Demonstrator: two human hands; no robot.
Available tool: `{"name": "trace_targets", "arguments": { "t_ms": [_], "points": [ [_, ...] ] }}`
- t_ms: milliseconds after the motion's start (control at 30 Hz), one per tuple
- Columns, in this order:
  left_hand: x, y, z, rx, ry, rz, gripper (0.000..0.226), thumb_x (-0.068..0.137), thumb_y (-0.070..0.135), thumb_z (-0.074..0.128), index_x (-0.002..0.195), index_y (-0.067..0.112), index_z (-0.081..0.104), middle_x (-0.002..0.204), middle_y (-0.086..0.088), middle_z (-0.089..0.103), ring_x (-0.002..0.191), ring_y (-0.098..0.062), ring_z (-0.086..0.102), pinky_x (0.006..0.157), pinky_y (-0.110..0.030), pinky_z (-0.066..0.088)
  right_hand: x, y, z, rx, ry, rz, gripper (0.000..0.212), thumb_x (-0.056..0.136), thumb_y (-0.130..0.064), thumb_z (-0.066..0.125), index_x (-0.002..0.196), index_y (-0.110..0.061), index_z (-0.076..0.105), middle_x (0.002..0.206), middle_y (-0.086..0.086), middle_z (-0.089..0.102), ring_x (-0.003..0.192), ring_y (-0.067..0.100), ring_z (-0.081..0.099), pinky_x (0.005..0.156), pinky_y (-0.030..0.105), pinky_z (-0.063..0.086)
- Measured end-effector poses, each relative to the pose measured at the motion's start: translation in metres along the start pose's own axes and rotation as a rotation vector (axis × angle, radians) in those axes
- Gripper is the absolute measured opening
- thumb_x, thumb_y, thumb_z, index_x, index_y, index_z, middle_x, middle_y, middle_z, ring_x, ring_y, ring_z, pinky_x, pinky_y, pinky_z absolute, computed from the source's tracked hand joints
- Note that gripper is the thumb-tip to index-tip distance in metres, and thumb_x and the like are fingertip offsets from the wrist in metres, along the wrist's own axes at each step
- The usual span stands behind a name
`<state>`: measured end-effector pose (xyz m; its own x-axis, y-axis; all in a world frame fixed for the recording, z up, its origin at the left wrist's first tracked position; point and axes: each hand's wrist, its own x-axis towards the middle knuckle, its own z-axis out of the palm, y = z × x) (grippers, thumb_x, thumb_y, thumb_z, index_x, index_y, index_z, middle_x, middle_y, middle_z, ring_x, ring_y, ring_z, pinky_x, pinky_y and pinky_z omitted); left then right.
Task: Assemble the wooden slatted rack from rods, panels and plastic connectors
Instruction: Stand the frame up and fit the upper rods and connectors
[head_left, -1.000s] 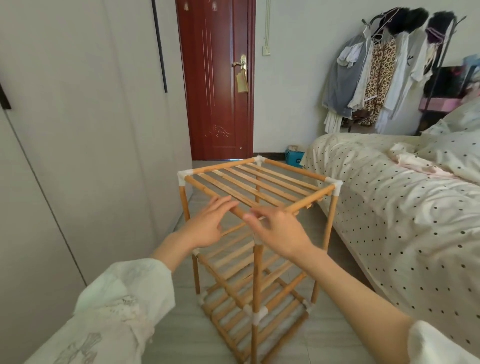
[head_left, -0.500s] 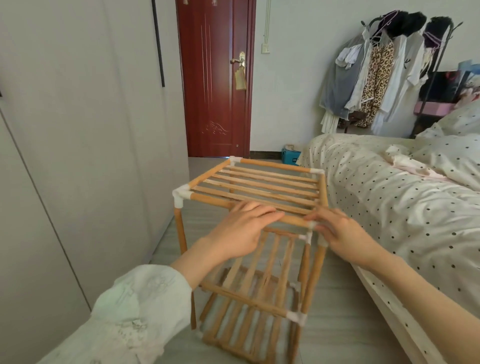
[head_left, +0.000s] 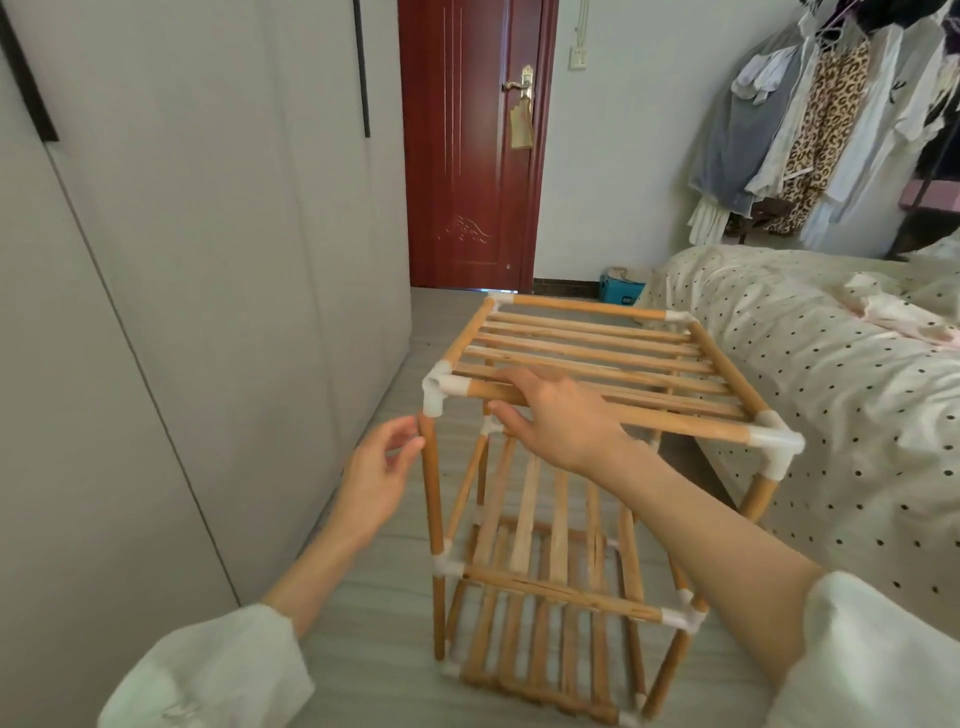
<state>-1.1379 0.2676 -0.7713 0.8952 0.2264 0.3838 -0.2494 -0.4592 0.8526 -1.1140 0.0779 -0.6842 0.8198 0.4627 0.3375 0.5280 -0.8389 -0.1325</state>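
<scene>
One wooden rack (head_left: 582, 467) with three slatted tiers stands on the pale floor (head_left: 363, 623) between a grey wardrobe (head_left: 182, 260) on the left and a dotted bed (head_left: 831, 389) on the right. The left hand (head_left: 376, 475) pinches the near-left upright rod (head_left: 431, 493) just under a white plastic corner connector (head_left: 439, 389). The right hand (head_left: 563, 415) wraps the near top rail (head_left: 675, 418), fingers over, thumb beneath. Farther off are one red door (head_left: 467, 145) and hanging clothes (head_left: 821, 119).

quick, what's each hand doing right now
Left hand: pinching the near-left upright wooden rod.
Right hand: gripping the top shelf's front wooden rail.
</scene>
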Motion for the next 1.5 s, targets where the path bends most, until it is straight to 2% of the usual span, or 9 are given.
{"name": "trace_targets", "arguments": {
  "t_ms": [167,500,700,800,1000,1200,1333,1400,1500],
  "points": [
    [0.011,0.000,0.006,-0.135,-0.068,-0.034,0.022,0.092,0.004,0.055,0.111,0.014,0.061,0.092,0.014,0.062,0.081,0.014,0.058,0.075,-0.005,0.042,0.046,-0.014,0.021,0.034,-0.100,-0.081,0.049,0.095,-0.048,0.042,0.140,-0.028,0.035,0.120,0.004,0.062,0.108,0.028,0.058,0.084,0.039,0.048],
    [0.023,-0.019,0.016,-0.216,-0.054,-0.064,0.021,0.091,0.007,0.057,0.087,0.025,0.066,0.086,-0.002,0.070,0.083,-0.008,0.064,0.078,-0.021,0.050,0.067,-0.013,0.047,-0.068,-0.101,-0.211,0.043,0.098,-0.045,0.035,0.141,-0.042,0.032,0.132,-0.004,0.058,0.110,0.026,0.060,0.085,0.044,0.050],
    [0.024,-0.034,0.005,-0.430,-0.158,-0.184,0.021,0.096,0.010,0.049,0.111,0.011,0.064,0.106,-0.006,0.069,0.100,-0.017,0.066,0.090,-0.025,0.051,0.057,-0.017,0.048,-0.094,-0.085,-0.203,0.043,0.099,-0.047,0.032,0.141,-0.045,0.030,0.134,-0.006,0.056,0.106,0.024,0.062,0.081,0.040,0.051],
    [0.039,-0.024,-0.004,-0.611,-0.024,-0.233,0.029,0.101,0.018,0.038,0.123,0.009,0.054,0.113,-0.007,0.064,0.101,-0.018,0.064,0.088,-0.027,0.051,0.049,-0.024,0.049,-0.139,-0.038,-0.230,0.044,0.099,-0.046,0.029,0.143,-0.042,0.028,0.131,-0.005,0.058,0.100,0.024,0.064,0.074,0.039,0.053],
    [0.068,0.025,0.012,-0.449,-0.015,-0.161,0.045,0.104,0.033,0.023,0.146,0.020,0.028,0.150,0.005,0.034,0.135,-0.007,0.032,0.110,-0.024,0.025,0.043,-0.035,0.063,-0.218,0.034,-0.275,0.039,0.101,-0.043,0.028,0.137,-0.033,0.038,0.114,-0.007,0.062,0.086,0.023,0.064,0.059,0.033,0.045],
    [0.046,0.001,0.028,-0.491,-0.118,-0.255,0.057,0.099,0.049,0.011,0.146,0.022,0.031,0.144,0.007,0.040,0.130,-0.007,0.039,0.104,-0.024,0.036,0.040,-0.025,0.063,-0.277,0.092,-0.248,0.051,0.100,-0.045,0.030,0.147,-0.026,0.028,0.112,-0.001,0.066,0.075,0.024,0.066,0.053,0.030,0.040],
    [0.026,-0.015,0.022,-0.445,-0.200,-0.255,0.057,0.099,0.050,0.015,0.122,0.021,0.058,0.121,-0.002,0.063,0.115,-0.011,0.056,0.105,-0.038,0.040,0.036,-0.030,0.073,-0.403,0.120,-0.170,0.052,0.099,-0.037,0.038,0.144,-0.013,0.032,0.119,0.003,0.062,0.097,0.023,0.063,0.075,0.035,0.044],
    [0.012,-0.020,0.017,-0.424,-0.237,-0.229,0.040,0.102,0.038,0.026,0.123,0.019,0.055,0.119,0.000,0.063,0.110,-0.006,0.058,0.102,-0.032,0.044,0.028,-0.037,0.081,-0.440,0.204,-0.125,0.052,0.093,-0.034,0.048,0.138,-0.008,0.041,0.117,0.007,0.062,0.105,0.025,0.058,0.089,0.039,0.040],
    [-0.010,-0.033,0.002,-0.388,-0.329,-0.226,0.029,0.103,0.019,0.035,0.127,0.032,0.043,0.116,0.019,0.056,0.103,0.010,0.055,0.087,-0.015,0.047,0.003,-0.052,0.100,-0.371,0.252,-0.104,0.065,0.088,-0.033,0.052,0.142,0.000,0.035,0.142,0.019,0.043,0.134,0.035,0.037,0.112,0.049,0.025]
  ]
}}
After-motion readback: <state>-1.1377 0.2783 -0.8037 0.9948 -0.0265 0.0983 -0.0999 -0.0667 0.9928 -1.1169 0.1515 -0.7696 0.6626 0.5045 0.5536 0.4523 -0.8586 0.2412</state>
